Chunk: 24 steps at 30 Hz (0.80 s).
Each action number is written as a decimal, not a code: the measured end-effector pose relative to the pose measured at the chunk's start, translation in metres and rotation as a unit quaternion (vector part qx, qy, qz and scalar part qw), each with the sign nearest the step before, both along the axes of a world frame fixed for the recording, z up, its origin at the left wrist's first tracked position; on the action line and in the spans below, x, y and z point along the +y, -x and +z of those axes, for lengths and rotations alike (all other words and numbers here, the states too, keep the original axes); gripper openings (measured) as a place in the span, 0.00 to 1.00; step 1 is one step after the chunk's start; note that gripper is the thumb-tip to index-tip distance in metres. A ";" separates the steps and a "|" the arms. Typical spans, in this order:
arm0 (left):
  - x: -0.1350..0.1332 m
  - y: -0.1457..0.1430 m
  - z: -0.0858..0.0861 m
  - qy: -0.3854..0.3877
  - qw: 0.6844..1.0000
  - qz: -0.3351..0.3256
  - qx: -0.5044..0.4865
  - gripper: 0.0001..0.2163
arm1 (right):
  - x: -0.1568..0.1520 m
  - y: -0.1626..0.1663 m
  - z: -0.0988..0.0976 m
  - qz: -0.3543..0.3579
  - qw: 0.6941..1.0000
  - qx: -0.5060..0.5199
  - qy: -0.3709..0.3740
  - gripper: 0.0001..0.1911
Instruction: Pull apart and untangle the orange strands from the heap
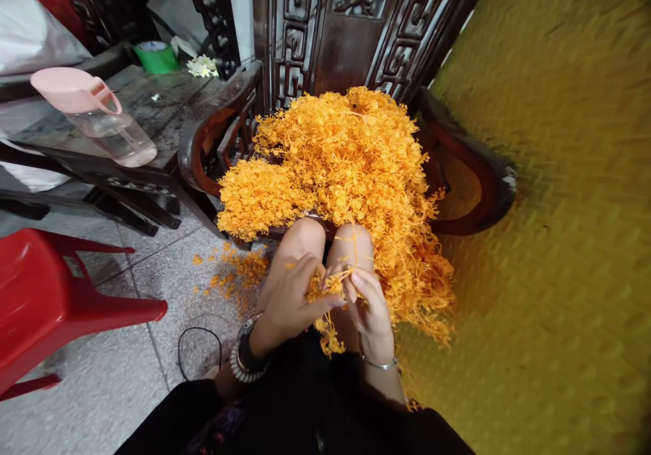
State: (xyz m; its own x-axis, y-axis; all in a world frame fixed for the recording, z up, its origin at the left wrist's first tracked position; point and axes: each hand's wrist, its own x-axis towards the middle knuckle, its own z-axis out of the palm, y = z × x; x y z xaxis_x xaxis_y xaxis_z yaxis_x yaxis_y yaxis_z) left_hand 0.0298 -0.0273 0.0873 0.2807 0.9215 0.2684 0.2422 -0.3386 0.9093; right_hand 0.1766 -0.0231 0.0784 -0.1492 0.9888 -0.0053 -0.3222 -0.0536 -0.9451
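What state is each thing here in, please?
Left hand: closed on sprig.
Right hand: pinching same sprig.
Pile: heaped on chair, spilling over the edge.
Jug: lid on, standing on table.
Scraps: scattered on floor.

Open floor (127, 373) at lower left; blocked by red stool (45, 299) at left, sprig heap (350, 163) on carved chair (472, 184) at centre.

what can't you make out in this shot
Head view only.
Seat of chair: buried under orange pile.
Nature of yellow mass at right: motion-blurred.
Part of red stool: cut by left edge.
Count of sprigs: hidden by left hand and right hand.
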 end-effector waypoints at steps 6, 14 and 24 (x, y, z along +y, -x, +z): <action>0.012 0.006 0.001 0.042 0.993 -0.111 -0.009 0.12 | 0.008 -0.009 0.007 0.097 0.994 -0.057 0.006 0.14; 0.005 0.001 -0.020 0.306 0.901 -0.185 -0.244 0.13 | -0.004 -0.001 -0.003 0.070 0.997 -0.023 -0.005 0.20; -0.003 -0.001 -0.023 0.370 0.758 -0.116 -0.525 0.23 | 0.021 -0.001 -0.009 -0.118 0.971 0.209 -0.005 0.24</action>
